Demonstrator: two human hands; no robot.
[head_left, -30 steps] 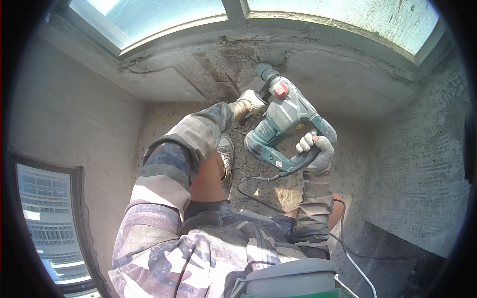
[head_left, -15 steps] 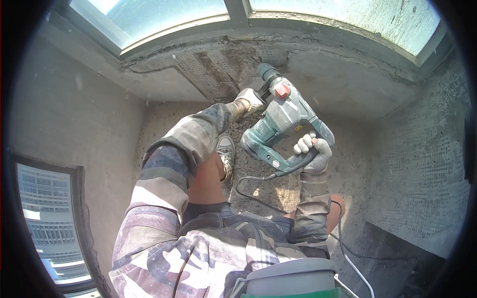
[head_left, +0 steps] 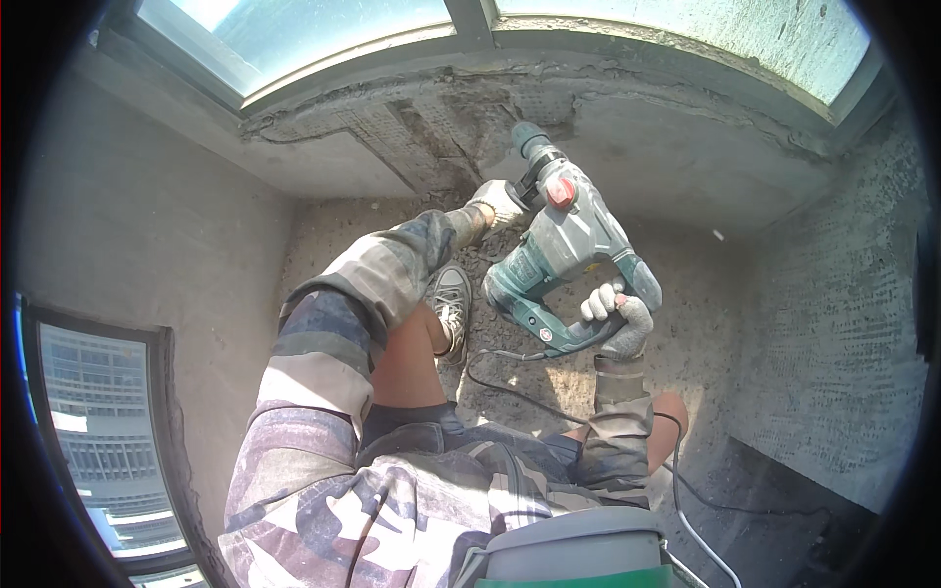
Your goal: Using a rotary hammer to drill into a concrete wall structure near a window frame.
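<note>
A green and grey rotary hammer drill (head_left: 573,240) with a red knob is held up against the wall below the window. My gloved left hand (head_left: 500,206) is closed round its black side handle, close to the chuck. At the rear, my gloved right hand (head_left: 622,318) wraps round the main grip. The tool's front end points at the chipped wall (head_left: 431,132), where strips of the surface are broken away; the bit's tip cannot be made out. A dark power cord (head_left: 510,387) runs from the grip toward my right leg.
Rubble and dust (head_left: 480,304) cover the floor round my shoe (head_left: 451,309). Window frames (head_left: 470,24) stand above the wall. To the left is a smaller window (head_left: 108,421); a rough wall (head_left: 833,314) rises at the right. The cord trails on behind my right leg.
The view has shifted slightly, and the drill appears a little lower and to the right with both hands still on it. Otherwise the grip and stance look the same.
</note>
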